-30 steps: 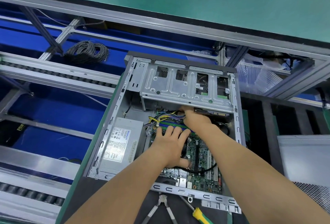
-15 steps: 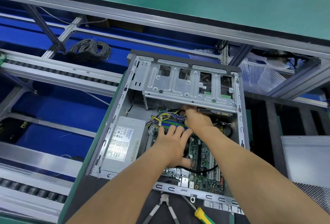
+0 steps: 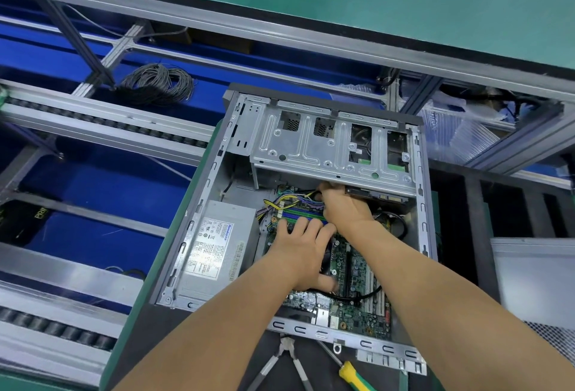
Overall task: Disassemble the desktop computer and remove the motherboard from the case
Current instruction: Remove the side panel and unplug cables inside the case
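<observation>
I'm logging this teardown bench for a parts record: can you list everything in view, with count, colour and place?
Computer case: one, grey, open, centre.
Motherboard: one, green, inside case.
Power supply: one, grey, case's left side.
Drive cage: one, silver, case's far end.
Wire bundle: one, yellow and purple, on motherboard.
Pliers: one, grey handles, near edge.
Screwdriver: one, yellow-green handle, beside pliers.
Cable coil: one, grey, upper left.
Left hand: one, flat on motherboard.
Right hand: one, fingers hidden under drive cage.

Your forearms are bare right up to the frame's edge, with no sleeves in view. Your left hand [image 3: 303, 253] and right hand [image 3: 345, 207] wear no gloves.
</observation>
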Available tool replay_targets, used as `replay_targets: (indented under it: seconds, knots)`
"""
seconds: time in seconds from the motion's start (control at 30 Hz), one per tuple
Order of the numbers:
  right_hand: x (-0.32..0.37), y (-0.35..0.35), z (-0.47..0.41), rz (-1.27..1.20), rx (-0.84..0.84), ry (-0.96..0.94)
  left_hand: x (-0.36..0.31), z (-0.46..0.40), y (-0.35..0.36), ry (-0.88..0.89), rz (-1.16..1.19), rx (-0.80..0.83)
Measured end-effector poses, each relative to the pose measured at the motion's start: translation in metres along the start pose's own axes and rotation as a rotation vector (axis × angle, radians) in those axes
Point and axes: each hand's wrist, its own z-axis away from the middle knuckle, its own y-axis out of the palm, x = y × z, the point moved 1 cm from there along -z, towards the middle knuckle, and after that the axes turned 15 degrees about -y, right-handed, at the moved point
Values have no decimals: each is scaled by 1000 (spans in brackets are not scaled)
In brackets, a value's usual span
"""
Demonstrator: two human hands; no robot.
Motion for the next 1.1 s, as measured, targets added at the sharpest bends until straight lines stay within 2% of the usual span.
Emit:
replay_targets:
  seconds: [0.27,0.43,0.53,0.87,1.1]
  knots:
    - [0,-2,-2,0,65,7,0,0,0,3,-3,-1]
    - [3,-4,0,28,24,-30,0,0,1,3,0,3]
    - [2,-5,0,-27,28,1,0,-2,1,0,-7,5]
    - [4,-8,5,13,19,24,0,-3,4,1,2,8]
    - [5,-13,7,-48,71,99,0,-2,3,-6,-3,15]
